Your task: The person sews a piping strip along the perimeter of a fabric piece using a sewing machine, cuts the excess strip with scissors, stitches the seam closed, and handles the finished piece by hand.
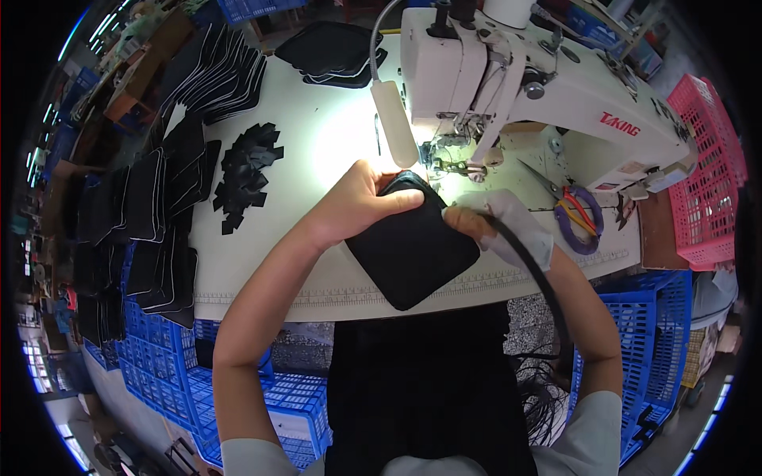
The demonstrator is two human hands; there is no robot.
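Note:
A black, round-cornered fabric panel (413, 258) lies tilted on the white sewing table, its far corner by the presser foot of a white sewing machine (548, 83). My left hand (367, 198) grips its far left edge, thumb on top and the other fingers mostly hidden. On the right edge, my right hand (488, 226), in a thin white glove with bare fingertips, pinches the panel. A long black strip (533, 270) runs from beside the right fingers over that hand and down toward my lap. A lit lamp (394, 125) shines on the needle area.
Left of the panel lies a pile of short black strips (246, 174). Stacks of black panels (214, 75) crowd the table's left side, with another stack (333, 51) behind. Scissors (578, 216) rest at right. Blue crates (163, 357) and a pink basket (702, 174) flank the table.

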